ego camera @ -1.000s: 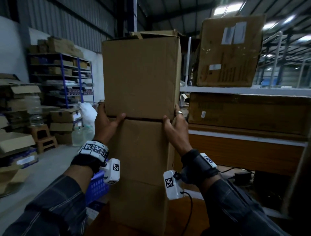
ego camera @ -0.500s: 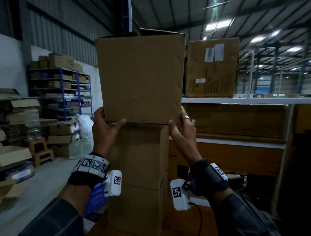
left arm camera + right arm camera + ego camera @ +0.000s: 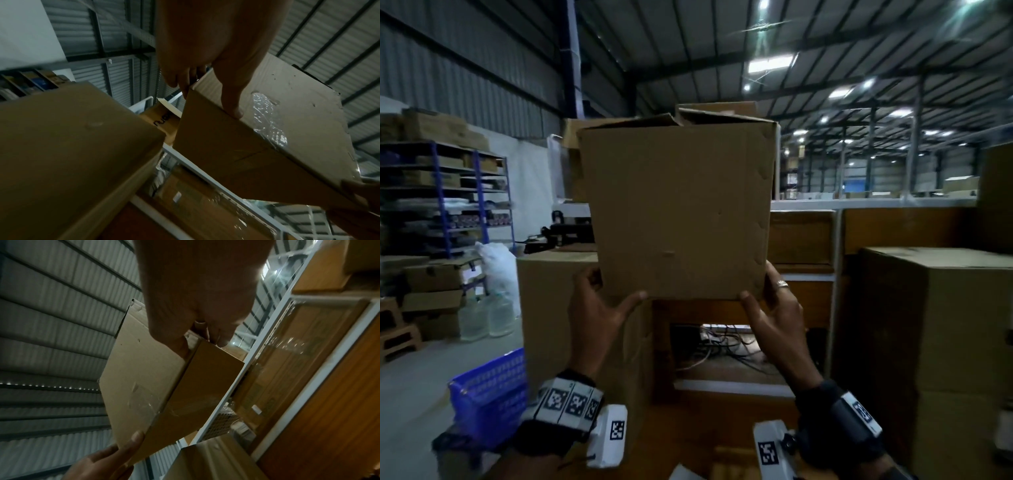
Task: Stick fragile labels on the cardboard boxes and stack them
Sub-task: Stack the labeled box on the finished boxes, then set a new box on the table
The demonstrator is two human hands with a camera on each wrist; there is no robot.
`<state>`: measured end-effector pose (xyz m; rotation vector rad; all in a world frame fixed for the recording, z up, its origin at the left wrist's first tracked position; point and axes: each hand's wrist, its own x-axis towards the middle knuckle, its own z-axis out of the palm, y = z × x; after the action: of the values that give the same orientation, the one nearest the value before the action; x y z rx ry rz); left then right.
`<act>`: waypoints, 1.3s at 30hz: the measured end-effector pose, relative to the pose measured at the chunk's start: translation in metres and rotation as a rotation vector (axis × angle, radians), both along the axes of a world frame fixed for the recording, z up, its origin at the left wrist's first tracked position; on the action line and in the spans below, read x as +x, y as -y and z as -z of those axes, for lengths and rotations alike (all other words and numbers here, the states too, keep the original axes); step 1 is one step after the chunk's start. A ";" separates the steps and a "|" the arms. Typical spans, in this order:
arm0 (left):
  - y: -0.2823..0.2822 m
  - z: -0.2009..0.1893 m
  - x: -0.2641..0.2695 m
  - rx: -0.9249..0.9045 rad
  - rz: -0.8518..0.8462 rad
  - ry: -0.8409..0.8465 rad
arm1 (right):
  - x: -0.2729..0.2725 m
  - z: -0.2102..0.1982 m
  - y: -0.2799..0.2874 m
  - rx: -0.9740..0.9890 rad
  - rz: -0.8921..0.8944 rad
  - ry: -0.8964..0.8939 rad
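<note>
A plain brown cardboard box (image 3: 678, 212) with loosely folded top flaps is held up in the air at chest-to-head height, clear of every surface. It is gripped at its 2 lower corners. The left hand (image 3: 599, 318) is wrapped around the lower left corner, with the thumb laid along the front bottom edge and the fingers curled behind and under the box. The right hand (image 3: 774, 315), on which a ring is worn, is closed around the lower right corner in the same way, thumb on the front face and fingers along the side. In the left wrist view, clear tape (image 3: 267, 120) is seen across the underside seam of the box.

No fragile label can be made out on the faces that are visible.

Just behind and to the left of the held box, a stack of brown cardboard boxes (image 3: 558, 308) is seen, its top below the base of the held one. Another large brown carton (image 3: 935, 325) stands to the right. A wooden shelving unit with white rails (image 3: 866, 205) lies behind, a blue plastic crate (image 3: 489, 394) sits on the floor at lower left, and a blue metal rack (image 3: 441, 198) of goods is placed against the left wall.
</note>
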<state>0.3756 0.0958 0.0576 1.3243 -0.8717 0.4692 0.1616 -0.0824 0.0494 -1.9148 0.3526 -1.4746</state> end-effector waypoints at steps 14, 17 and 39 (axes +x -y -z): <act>0.020 0.172 -0.169 0.269 0.310 -0.161 | -0.210 0.155 0.003 0.208 0.143 -0.308; 0.023 0.213 -0.181 0.335 0.375 -0.276 | -0.235 0.195 -0.004 0.247 0.167 -0.332; 0.040 0.345 -0.192 0.728 0.350 -0.311 | -0.264 0.349 -0.025 0.399 0.304 -0.518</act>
<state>0.1840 0.0559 -0.2871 1.7874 -1.0244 -0.3646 -0.1028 -0.0570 -0.2996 -1.9364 1.1261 -0.9567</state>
